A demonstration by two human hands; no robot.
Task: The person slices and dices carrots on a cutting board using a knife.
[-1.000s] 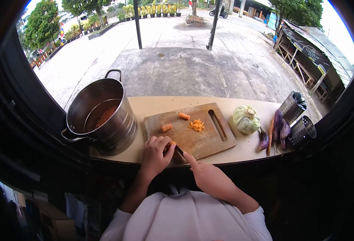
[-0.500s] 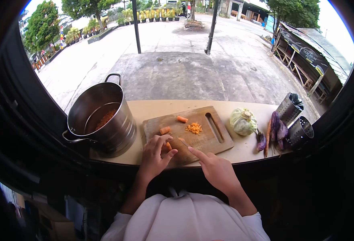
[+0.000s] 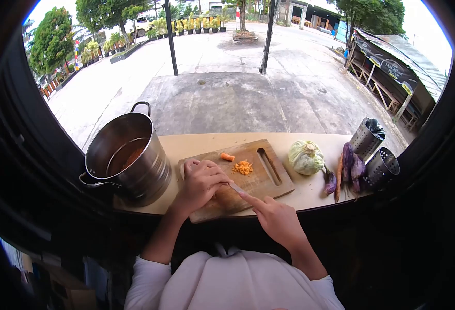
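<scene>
A wooden cutting board lies on the counter, its handle slot at the right. My left hand is over the board's left part, fingers bent together; what is under them is hidden. My right hand grips a knife, index finger along its back, the blade pointing up-left to my left fingertips. Near the board's upper edge lies a carrot piece. Beside it is a small heap of chopped carrot. A bit of orange shows below my left palm.
A large metal pot with reddish contents stands left of the board. On the right are a cabbage, purple eggplants, a thin carrot and two perforated metal holders. The counter's front edge runs below the board.
My left hand has moved up the board and now covers the place where a second carrot piece lay. Its fingers have come together. The knife in my right hand is now against the left fingertips.
</scene>
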